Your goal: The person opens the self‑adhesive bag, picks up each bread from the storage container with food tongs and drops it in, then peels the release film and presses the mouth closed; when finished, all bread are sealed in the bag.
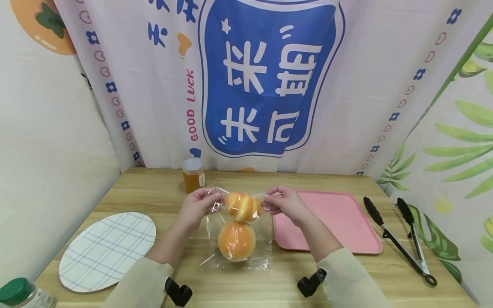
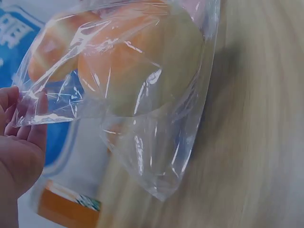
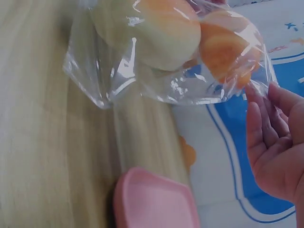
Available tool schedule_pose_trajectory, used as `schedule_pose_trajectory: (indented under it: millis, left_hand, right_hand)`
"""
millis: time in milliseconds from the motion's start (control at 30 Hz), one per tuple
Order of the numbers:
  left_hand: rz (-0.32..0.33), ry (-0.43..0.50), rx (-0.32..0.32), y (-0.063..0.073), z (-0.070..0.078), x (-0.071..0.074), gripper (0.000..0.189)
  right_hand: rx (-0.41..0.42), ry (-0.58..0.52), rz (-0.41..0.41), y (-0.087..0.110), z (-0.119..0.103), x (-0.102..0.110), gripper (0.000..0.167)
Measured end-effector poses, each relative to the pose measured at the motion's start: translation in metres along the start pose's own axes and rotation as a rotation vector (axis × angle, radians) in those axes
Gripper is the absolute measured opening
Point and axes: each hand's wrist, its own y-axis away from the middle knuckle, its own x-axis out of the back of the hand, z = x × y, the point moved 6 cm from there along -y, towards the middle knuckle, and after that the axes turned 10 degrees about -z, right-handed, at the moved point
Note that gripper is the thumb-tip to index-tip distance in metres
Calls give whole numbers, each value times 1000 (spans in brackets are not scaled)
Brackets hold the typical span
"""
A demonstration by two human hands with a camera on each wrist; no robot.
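Note:
A clear plastic bag [image 1: 263,248] is held up over the table by both hands. Inside it are a round bun [image 1: 236,241] below and a smaller ridged, croissant-like bread [image 1: 242,207] above. My left hand [image 1: 199,206] pinches the bag's upper left corner between thumb and fingers. At the upper right corner, my right hand [image 1: 284,204] pinches the film the same way. In the left wrist view, the bag's lower corner hangs above the wood. The right wrist view shows the ridged bread [image 3: 228,47] close to my right fingertips, behind the film.
A pink tray [image 1: 327,218] lies right of the bag, with black-tipped tongs [image 1: 404,244] beyond it. On the left is an oval checked board [image 1: 108,250]. A honey-coloured jar [image 1: 194,175] stands behind my left hand. A green-lidded jar [image 1: 25,295] is at the near left.

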Motion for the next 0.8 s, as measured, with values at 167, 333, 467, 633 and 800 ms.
schedule_pose_trajectory:
  millis: [167,333,467,633,800]
  left_hand:
    - [52,22,68,-18,-22,13,8]
    - [107,85,101,-31,-44,17,9]
    - [144,107,121,-36,-59,20,16]
    - [150,99,104,-38,-68,22,20]
    - [145,94,99,-38,-74,24,14]
  right_hand:
    - [-20,-50,110,-20,18,-4,30]
    - [-56,-83,218,-28,37,-7,29]
    - [-90,-82,263,-32,50,-10,29]
    - [-120,-132,251,-35,62,-13,34]
    - [-121,-181,239,-35,68,-15,37]
